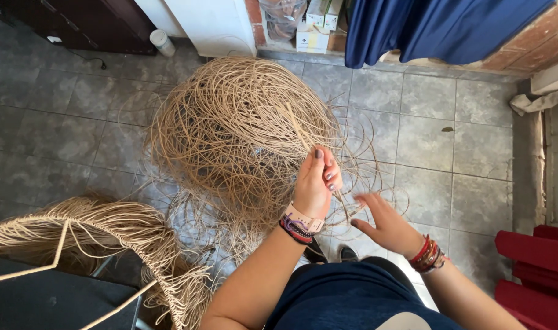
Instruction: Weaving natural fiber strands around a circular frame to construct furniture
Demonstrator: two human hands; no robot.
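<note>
Both hands work at the middle of the view, above the tiled floor (425,104). Left hand (316,183) is raised, forearm reaching up from the lower edge, wrist wrapped in a pale watch strap and dark bracelets (298,225); its fingers are curled shut around a thin bundle of tan cane strands (303,137), pinching them so the strands run up and away to the upper left and also trail down below the fist. Right hand (386,223) sits lower and to the right, blurred, palm turned inward with fingers spread and loose, closed on nothing; its fingertips are just beside the lower ends of the strands, though whether they touch I cannot tell. Red and dark bracelets (428,253) ring that wrist.

Those strands lead into a big tangled heap of cane (230,134), a loose rounded mass of pale brown loops lying on the floor straight ahead of the person, with stray coils spilling toward the feet (331,252). At lower left stands a woven frame (102,229), its curved edge hung with the same fibre. Beyond the heap, a blue cloth (437,27) hangs over a brick ledge, with small cardboard boxes (312,36) beside it. Red cushions (535,256) show at the right edge.
</note>
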